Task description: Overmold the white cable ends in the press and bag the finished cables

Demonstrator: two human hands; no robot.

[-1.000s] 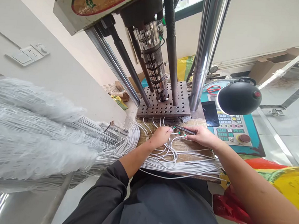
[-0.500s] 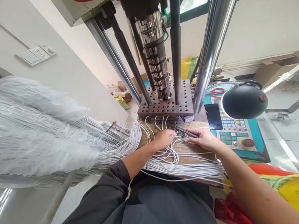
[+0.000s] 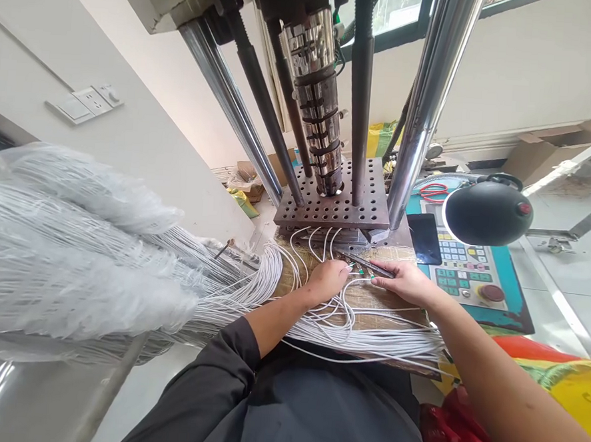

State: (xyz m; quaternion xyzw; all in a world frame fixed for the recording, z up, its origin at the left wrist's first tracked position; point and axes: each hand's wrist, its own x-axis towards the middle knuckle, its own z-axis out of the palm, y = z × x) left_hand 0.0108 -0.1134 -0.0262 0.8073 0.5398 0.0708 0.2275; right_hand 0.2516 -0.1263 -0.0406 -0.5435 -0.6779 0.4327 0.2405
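My left hand (image 3: 328, 280) is closed in a pinch on the end of a white cable, close to small green-and-metal cable ends (image 3: 360, 272). To its right, my right hand (image 3: 408, 282) grips a dark, narrow metal bar (image 3: 367, 263), thumb below and fingers above. The bar slants over the brown work board (image 3: 371, 294), beside the green ends. Several white cables (image 3: 347, 314) loop under and in front of my hands. Other white cables (image 3: 332, 243) run from the board in beneath the drilled steel plate (image 3: 333, 213) of the press.
Steel columns (image 3: 427, 116) and a banded barrel (image 3: 324, 126) rise above the plate. At left hangs a big plastic-wrapped cable bundle (image 3: 73, 247). A black lamp (image 3: 491, 213) stands over a control panel (image 3: 465, 271) at right, with red-handled scissors (image 3: 433, 191) behind.
The view has shifted slightly, so the press and lamp sit a little further right. Both hands keep their holds and have barely moved over the board.
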